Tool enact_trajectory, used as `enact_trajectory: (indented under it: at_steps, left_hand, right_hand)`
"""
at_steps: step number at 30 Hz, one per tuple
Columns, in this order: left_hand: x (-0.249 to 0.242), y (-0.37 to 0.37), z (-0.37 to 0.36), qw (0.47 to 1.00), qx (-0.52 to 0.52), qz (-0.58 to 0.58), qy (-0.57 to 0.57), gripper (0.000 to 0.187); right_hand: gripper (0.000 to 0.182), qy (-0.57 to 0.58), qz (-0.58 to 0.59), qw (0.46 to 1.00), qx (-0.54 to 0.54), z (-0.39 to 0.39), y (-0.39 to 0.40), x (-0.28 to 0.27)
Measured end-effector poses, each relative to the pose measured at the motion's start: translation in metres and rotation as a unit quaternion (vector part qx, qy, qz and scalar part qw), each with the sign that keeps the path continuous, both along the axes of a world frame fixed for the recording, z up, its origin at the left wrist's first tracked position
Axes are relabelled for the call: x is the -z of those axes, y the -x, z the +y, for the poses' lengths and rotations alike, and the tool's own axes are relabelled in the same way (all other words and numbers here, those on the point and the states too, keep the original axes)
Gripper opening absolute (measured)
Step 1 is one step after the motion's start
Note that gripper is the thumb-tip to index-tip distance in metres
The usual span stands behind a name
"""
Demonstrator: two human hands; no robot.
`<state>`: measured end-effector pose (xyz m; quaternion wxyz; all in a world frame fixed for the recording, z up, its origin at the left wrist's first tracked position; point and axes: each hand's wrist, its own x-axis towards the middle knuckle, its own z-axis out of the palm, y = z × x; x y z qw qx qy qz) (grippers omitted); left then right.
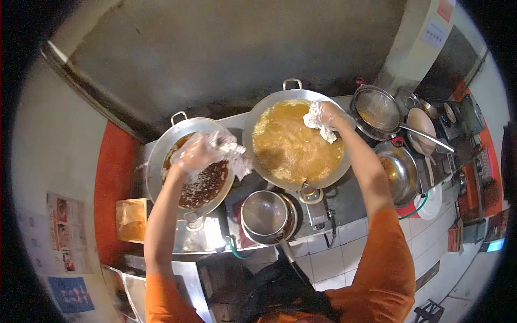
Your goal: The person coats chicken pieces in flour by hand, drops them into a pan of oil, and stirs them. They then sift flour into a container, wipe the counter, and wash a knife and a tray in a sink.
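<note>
In the head view, my right hand [331, 116] is closed on a white, flour-coated piece of food [319, 125], held low over the right side of a large wok of bubbling golden oil [296, 151]. My left hand [194, 153], in a loose clear plastic glove, is over a second wok with darker oil [202, 188]. Its fingers close around another white-coated piece [229, 146], partly wrapped by the glove's plastic, toward the gap between the woks. Pale foam and crumbs float on the dark oil.
A small strainer pan [264, 213] sits at the counter's front edge between the woks. At right are a long-handled mesh strainer [377, 109], a metal bowl [397, 172] and a frying pan [421, 129]. A square container [132, 220] stands at left. A wall [226, 48] rises behind.
</note>
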<state>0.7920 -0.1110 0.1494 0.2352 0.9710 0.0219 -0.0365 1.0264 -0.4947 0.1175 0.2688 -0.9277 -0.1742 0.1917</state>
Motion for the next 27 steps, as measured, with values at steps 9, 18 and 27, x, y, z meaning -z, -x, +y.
enact_trajectory:
  at_steps: [9,18,27]
  left_hand:
    - [0.1,-0.154,-0.093,0.998,-0.017,0.052,-0.018,0.06]
    - [0.095,-0.131,-0.09,0.977,0.006,-0.044,0.208,0.027]
    - [-0.061,0.258,-0.006,0.951,-0.09,-0.289,0.066,0.037]
  right_hand:
    - [0.05,0.048,-0.117,0.992,0.017,0.005,-0.063,0.088]
    - [0.03,-0.062,-0.27,0.958,-0.075,0.029,-0.037,-0.044]
    - [0.034,-0.413,-0.253,0.855,-0.185,0.127,0.227,-0.2]
